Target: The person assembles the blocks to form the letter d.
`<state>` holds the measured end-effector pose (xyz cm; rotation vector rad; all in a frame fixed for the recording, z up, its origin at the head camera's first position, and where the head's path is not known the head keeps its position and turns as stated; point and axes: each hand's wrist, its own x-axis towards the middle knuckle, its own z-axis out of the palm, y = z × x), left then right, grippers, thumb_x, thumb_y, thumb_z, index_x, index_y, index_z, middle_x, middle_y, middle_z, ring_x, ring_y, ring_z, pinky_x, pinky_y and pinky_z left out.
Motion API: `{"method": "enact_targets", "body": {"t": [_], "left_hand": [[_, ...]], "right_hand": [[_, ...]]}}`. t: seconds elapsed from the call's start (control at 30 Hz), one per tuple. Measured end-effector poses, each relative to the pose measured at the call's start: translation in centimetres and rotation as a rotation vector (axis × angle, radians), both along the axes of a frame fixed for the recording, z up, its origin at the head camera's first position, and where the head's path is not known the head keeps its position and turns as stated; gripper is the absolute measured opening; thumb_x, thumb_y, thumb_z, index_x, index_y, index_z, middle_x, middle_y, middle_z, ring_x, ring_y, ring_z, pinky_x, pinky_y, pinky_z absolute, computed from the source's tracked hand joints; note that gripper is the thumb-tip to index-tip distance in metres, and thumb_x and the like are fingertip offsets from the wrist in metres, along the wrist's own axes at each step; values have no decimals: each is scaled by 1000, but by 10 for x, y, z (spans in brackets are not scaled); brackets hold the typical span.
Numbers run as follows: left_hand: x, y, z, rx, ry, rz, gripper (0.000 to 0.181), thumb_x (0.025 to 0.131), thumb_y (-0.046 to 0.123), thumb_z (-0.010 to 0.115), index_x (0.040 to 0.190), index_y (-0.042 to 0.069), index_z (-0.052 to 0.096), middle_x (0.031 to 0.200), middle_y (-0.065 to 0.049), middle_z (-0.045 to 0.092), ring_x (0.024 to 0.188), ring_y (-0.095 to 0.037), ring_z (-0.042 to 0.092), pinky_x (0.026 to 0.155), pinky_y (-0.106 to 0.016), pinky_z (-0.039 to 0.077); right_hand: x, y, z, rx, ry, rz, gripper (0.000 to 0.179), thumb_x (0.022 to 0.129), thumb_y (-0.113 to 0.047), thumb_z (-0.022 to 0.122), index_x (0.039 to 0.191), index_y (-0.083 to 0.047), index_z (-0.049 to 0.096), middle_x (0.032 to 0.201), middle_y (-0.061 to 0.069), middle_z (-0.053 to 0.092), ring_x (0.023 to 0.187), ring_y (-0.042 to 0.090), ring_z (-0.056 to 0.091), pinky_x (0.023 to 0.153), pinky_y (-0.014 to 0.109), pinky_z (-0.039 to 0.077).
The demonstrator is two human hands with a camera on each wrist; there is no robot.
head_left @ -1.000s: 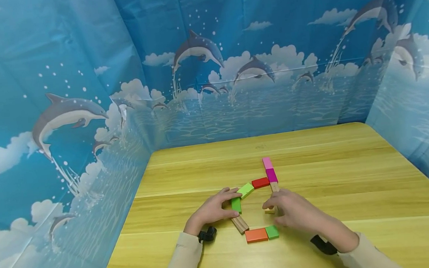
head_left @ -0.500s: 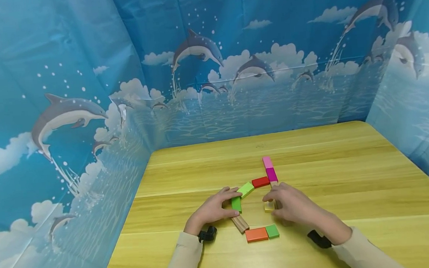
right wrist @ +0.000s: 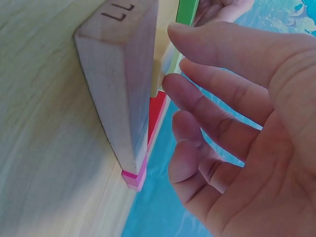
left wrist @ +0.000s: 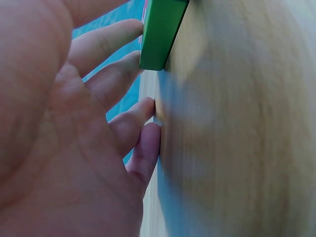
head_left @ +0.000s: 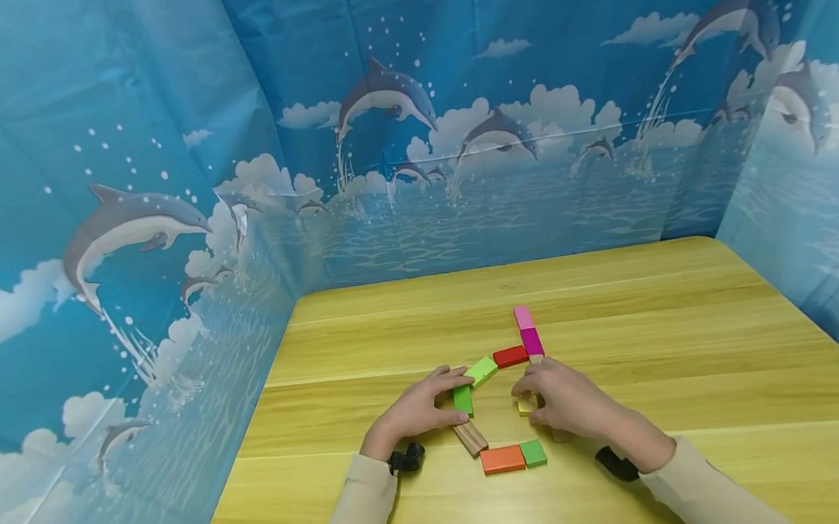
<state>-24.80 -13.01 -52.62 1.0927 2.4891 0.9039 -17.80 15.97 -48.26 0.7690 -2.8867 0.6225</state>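
Observation:
In the head view my left hand [head_left: 418, 408] rests beside a green block [head_left: 462, 402], thumb near its close end and fingers by its far end. The left wrist view shows fairly straight fingers touching the green block [left wrist: 163, 34]. My right hand [head_left: 575, 401] holds a small yellow block [head_left: 527, 406] between thumb and finger. In the right wrist view the yellow block [right wrist: 160, 61] lies at the fingertips, partly hidden behind a plain wooden block [right wrist: 116, 89] with dark marks on its end. In the head view the right hand mostly covers that wooden block.
Around the hands lie a lime block [head_left: 481, 371], a red block [head_left: 510, 357], a magenta block [head_left: 531, 342], a pink block [head_left: 523, 317], a brown ridged block [head_left: 471, 439], an orange block [head_left: 502, 460] and a green square block [head_left: 533, 453]. A dolphin-printed curtain [head_left: 416, 213] surrounds the wooden table [head_left: 365, 322].
My right hand has shifted slightly left and closed in on the yellow block, which has moved a little away from me. The left hand stays by the green block.

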Motion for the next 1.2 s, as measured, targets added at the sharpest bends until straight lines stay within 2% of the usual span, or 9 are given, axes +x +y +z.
{"method": "enact_targets", "body": {"t": [0.5, 0.8, 1.2], "left_hand": [[2, 0, 0, 1, -1, 0, 63, 96, 42, 69, 153, 29, 47, 163, 11, 29, 152, -28, 17, 111, -58, 35], [0, 0, 1, 4, 0, 0, 63, 95, 42, 70, 153, 30, 46, 163, 10, 29, 153, -28, 15, 111, -57, 34], [0, 0, 1, 1, 6, 3, 63, 95, 43, 70, 152, 30, 47, 163, 9, 29, 152, -28, 17, 111, -57, 34]], "right_hand": [[-3, -3, -7, 14, 0, -30, 28, 73, -7, 88, 98, -16, 79, 94, -6, 67, 87, 13, 54, 68, 32, 49], [-5, -2, -3, 12, -19, -38, 30, 72, -7, 89, 99, -16, 79, 96, -6, 70, 89, 15, 53, 69, 33, 48], [1, 1, -1, 38, 33, 10, 33, 72, -8, 89, 102, -14, 79, 100, -4, 71, 90, 15, 56, 71, 34, 51]]}}
